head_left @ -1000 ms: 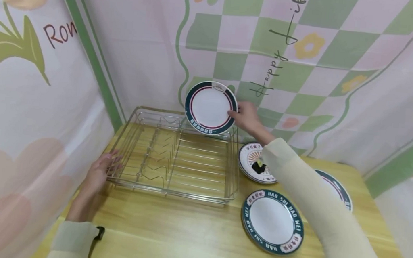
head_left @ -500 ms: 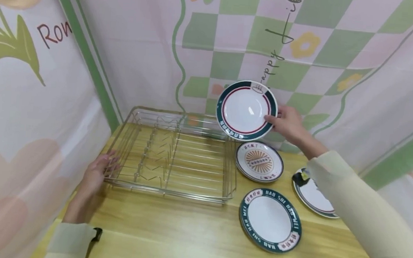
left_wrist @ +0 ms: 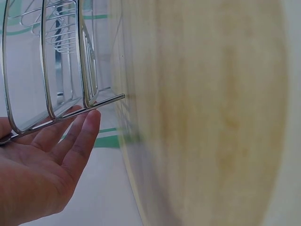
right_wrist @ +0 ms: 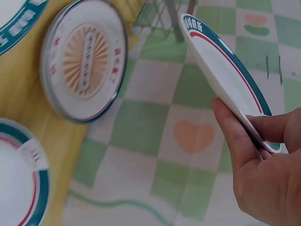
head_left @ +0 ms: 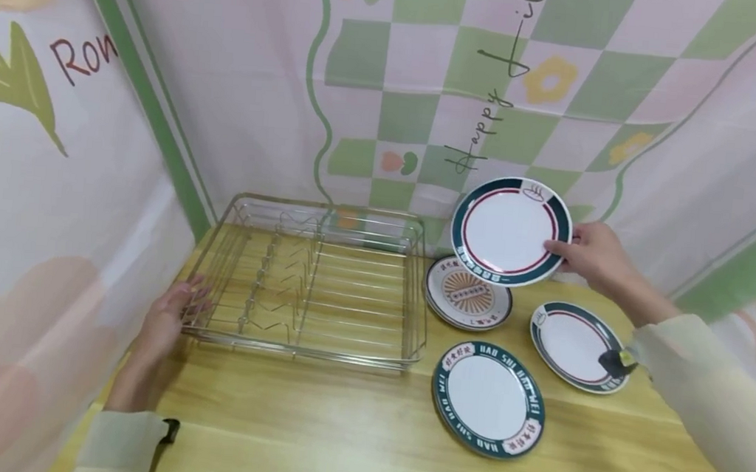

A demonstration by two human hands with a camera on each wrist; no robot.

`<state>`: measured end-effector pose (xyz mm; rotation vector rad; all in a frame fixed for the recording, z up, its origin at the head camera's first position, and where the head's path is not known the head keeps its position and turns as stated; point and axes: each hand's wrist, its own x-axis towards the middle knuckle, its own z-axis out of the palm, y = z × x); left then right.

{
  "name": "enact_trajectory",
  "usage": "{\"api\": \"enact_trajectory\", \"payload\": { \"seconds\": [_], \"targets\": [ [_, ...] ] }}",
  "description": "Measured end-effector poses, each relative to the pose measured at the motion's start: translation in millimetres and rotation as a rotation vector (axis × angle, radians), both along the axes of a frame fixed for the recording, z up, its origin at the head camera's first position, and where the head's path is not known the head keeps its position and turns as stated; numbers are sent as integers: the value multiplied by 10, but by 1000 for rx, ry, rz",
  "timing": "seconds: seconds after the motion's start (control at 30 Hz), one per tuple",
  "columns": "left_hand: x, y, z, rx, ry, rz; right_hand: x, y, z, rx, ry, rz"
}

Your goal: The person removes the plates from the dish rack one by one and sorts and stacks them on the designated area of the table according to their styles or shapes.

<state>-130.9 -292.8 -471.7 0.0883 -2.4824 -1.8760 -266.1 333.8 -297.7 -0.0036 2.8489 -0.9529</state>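
My right hand [head_left: 596, 257] pinches the rim of a white plate [head_left: 508, 231] with a green border and a red ring, thumb on its face. The plate is tilted, raised above the table's back right; in the right wrist view it [right_wrist: 230, 70] shows nearly edge-on, fingers behind it. My left hand [head_left: 168, 316] rests at the front left corner of a wire dish rack [head_left: 358, 357]. The left wrist view shows its fingers [left_wrist: 77, 148] fairly straight against the lower wire. No dishes stand in the rack.
Right of the rack are small plates with an orange sunburst [head_left: 469, 295], stacked green-rimmed plates [head_left: 488, 393] with lettering, and another green-and-red-rimmed plate [head_left: 576, 344]. A patterned curtain [head_left: 256, 93] stands behind the wooden table [head_left: 310, 423].
My right hand has carried the plate rightward from above the rack's back right corner to above the sunburst plates. My left hand stays at the rack. The head view has shifted slightly.
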Motion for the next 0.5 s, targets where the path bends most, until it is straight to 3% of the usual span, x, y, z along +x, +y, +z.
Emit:
{"api": "enact_trajectory", "payload": {
  "seconds": [0.23, 0.5],
  "targets": [
    [-6, -11, 7, 3, 4, -8, 159, 449, -183, -54, -104, -43],
    [-4, -13, -5, -28, -9, -6, 332, 939, -446, -21, -166, -73]
  ]
}}
